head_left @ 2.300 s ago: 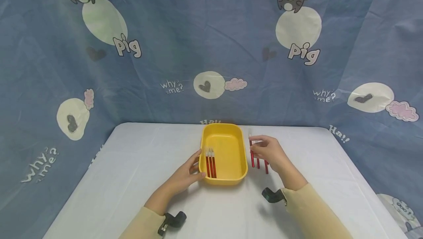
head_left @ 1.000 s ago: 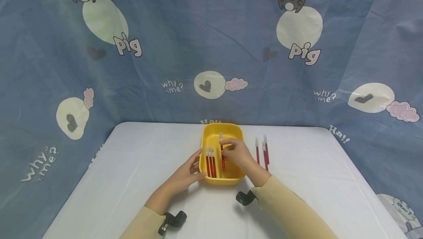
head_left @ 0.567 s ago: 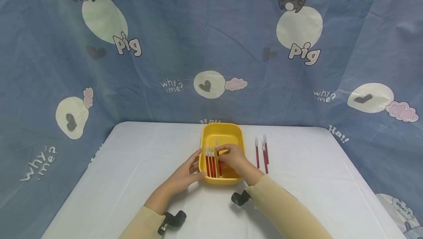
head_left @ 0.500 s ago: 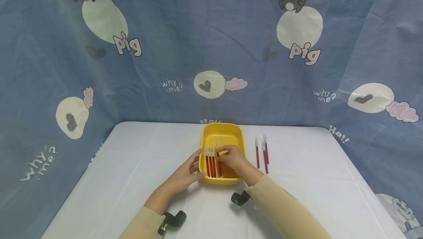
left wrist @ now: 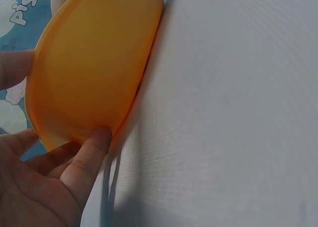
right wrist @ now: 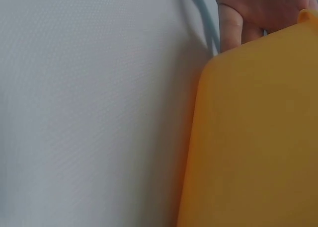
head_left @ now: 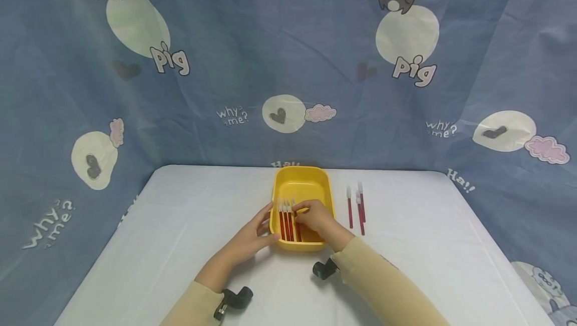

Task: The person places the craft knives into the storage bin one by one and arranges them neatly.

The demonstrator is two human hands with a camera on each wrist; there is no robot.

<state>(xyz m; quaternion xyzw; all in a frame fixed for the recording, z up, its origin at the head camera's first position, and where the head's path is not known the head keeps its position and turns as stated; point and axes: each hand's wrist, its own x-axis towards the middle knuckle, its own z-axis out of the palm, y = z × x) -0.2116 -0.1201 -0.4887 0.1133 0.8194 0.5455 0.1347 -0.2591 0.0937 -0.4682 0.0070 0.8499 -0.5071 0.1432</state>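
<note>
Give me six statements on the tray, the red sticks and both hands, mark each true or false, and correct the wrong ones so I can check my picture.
1. The right hand holds a red stick inside the yellow tray. True.
2. The left hand touches the tray's left side. True.
3. Every stick is inside the tray. False: three loose sticks lie on the white table, to the tray's right.
4. Apart from the held stick, the tray is bare. False: a row of three sticks lies in its left part.
5. The loose sticks' pale tips point toward the blue backdrop. True.
6. The tray is upside down. False: its open side faces up.
</note>
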